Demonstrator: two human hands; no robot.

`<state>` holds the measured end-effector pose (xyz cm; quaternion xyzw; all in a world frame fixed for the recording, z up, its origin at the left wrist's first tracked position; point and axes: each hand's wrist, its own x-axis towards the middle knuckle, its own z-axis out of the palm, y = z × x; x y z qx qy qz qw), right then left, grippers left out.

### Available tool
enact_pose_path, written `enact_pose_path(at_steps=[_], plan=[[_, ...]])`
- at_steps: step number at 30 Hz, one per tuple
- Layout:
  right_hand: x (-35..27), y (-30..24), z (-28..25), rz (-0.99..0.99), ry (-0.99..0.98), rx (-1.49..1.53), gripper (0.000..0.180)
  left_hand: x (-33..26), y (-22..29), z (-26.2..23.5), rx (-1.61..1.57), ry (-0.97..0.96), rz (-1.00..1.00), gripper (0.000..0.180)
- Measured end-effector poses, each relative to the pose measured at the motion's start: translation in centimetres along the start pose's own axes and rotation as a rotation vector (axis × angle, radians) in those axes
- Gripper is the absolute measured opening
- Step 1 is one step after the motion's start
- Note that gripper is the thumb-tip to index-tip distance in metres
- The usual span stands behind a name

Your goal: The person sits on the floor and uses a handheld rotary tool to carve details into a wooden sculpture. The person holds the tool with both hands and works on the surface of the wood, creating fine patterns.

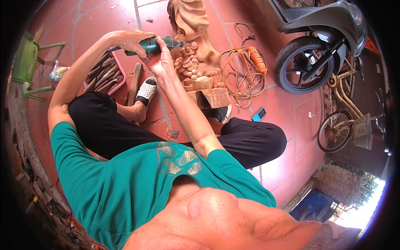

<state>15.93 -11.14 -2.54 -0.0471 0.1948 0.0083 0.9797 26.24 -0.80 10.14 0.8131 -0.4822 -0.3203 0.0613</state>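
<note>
A green handheld die grinder lies across both my hands, its dark nose pointing right at a wood carving. My left hand wraps around the grinder's rear part, where a dark cord leads off. From below, my right hand closes around the front of its body. The tip is at the carved cluster of rounded, coin-like shapes; whether it touches the wood cannot be made out. Flowing folds are carved on the upper part of the piece, which stands on the floor between my bent legs.
A pink basket of carving tools and a wooden mallet-like stick lie at left, near a green chair. To the right are a coiled orange cable with a power strip, a blue phone, a scooter and a bicycle.
</note>
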Motion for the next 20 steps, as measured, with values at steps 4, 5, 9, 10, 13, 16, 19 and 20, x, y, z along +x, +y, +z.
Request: enact_pose_path(at_steps=[4,5,9,10,13,16,19,20], plan=[[0.2,-0.3,0.1,-0.013,-0.006,-0.019,0.034,0.4,0.0,0.1,-0.036,-0.014,-0.03,0.094],[0.2,-0.3,0.2,-0.012,-0.002,-0.023,0.034,0.4,-0.1,0.2,-0.041,-0.015,-0.04,0.096],[0.1,-0.4,0.4,0.003,0.011,-0.029,0.033,0.3,0.0,0.2,-0.022,-0.003,-0.049,0.093],[0.0,-0.4,0.3,0.003,0.008,-0.026,0.033,0.2,0.3,0.1,-0.021,-0.001,-0.036,0.091],[-0.1,-0.4,0.1,0.005,-0.01,-0.003,0.033,0.1,0.5,-0.2,-0.039,-0.023,-0.02,0.088],[-0.1,-0.1,0.2,0.01,0.004,-0.001,0.034,0.3,-0.7,0.3,0.007,0.024,0.031,0.088],[-0.4,0.1,0.4,0.008,0.004,-0.019,0.037,0.2,-0.9,0.2,0.004,-0.013,0.009,0.089],[-0.5,0.0,0.3,0.004,0.001,-0.026,0.039,-0.1,0.1,-0.4,-0.012,-0.048,-0.011,0.09]])
